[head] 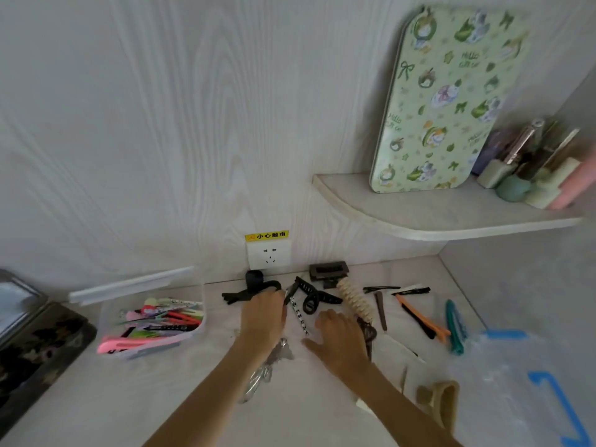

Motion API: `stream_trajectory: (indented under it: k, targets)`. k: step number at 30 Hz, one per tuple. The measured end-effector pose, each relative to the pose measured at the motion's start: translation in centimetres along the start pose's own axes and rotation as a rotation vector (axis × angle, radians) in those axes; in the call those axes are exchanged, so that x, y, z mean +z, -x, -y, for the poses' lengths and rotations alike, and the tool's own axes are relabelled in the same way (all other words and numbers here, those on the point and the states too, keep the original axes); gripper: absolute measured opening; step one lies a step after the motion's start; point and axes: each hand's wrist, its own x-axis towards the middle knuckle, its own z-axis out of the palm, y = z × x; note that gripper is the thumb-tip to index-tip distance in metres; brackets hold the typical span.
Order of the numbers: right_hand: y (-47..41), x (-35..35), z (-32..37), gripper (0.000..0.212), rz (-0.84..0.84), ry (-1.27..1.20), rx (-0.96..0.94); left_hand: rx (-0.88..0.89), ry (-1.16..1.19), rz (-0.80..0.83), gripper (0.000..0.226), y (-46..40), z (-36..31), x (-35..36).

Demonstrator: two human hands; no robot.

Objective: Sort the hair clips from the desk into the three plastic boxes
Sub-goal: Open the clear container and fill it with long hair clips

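A clear plastic box (199,330) at the left holds several colourful hair clips (154,321). Loose on the desk lie black claw clips (310,304), a black rectangular clip (329,271), a beige spiral clip (354,300), a checked clip (298,312), a brown clip (380,309), orange (422,317) and teal (454,327) clips, silver clips (267,366) and a beige claw clip (442,404). My left hand (263,317) curls over the black pile, its fingertips pinching a thin black clip (290,291). My right hand (342,337) rests spread and holds nothing. Other boxes are not discernible.
A wall socket (268,257) with a yellow label sits behind the clips. A corner shelf (435,221) above the right side carries a green tin (442,98) and bottles. A dark patterned item (35,350) lies far left. Blue tape (561,404) marks the desk at right.
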Motion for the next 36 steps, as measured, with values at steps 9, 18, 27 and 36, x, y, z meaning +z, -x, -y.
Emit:
stream_trajectory:
  k: [9,18,27,36]
  targets:
    - [-2.6,0.0,0.0,0.024,-0.133,-0.224,-0.022,-0.115,-0.016,-0.053,0.021,0.6,1.5,2.9]
    - [-2.7,-1.0,-1.0,0.025,0.018,-0.178,-0.126,-0.101,0.019,-0.001,0.031,1.9,3.4,1.7]
    - [-1.9,-5.4,2.0,0.015,-0.101,-0.508,-0.171,-0.243,0.194,-0.219,0.028,6.6,7.2,-2.7]
    - [-4.4,-4.1,17.9,0.018,-0.200,-0.399,-0.518,-0.512,0.131,-0.409,0.023,11.7,17.0,-5.7]
